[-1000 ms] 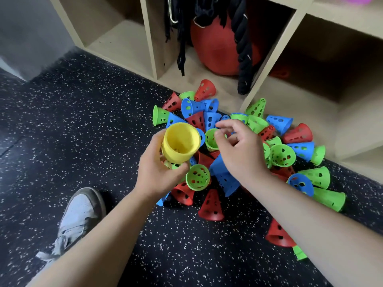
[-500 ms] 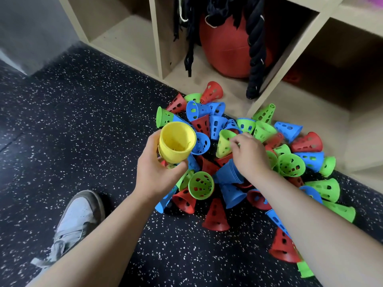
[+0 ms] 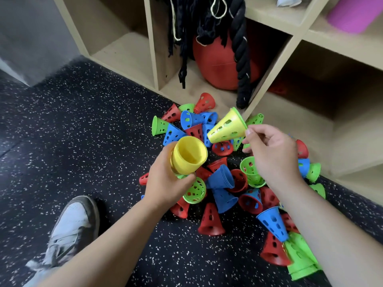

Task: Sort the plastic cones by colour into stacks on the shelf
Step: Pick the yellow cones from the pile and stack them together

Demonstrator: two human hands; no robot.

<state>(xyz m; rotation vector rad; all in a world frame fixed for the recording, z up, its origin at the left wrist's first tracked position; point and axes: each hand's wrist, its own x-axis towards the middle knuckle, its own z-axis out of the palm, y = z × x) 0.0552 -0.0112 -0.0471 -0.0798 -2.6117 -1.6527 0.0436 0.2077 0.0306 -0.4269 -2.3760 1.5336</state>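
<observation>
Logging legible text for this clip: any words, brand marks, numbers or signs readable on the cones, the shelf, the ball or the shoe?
None can be read.
Yellow cone in the right hand: plain, only holes.
Yellow stack in the left hand: plain.
Red ball: no print visible; partly hidden by the black rope.
Shoe: no visible logo, blurred.
Shelf: bare wood.

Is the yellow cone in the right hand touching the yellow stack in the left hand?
Apart. The head view shows cones on the floor between the yellow cone and the yellow stack.
</observation>
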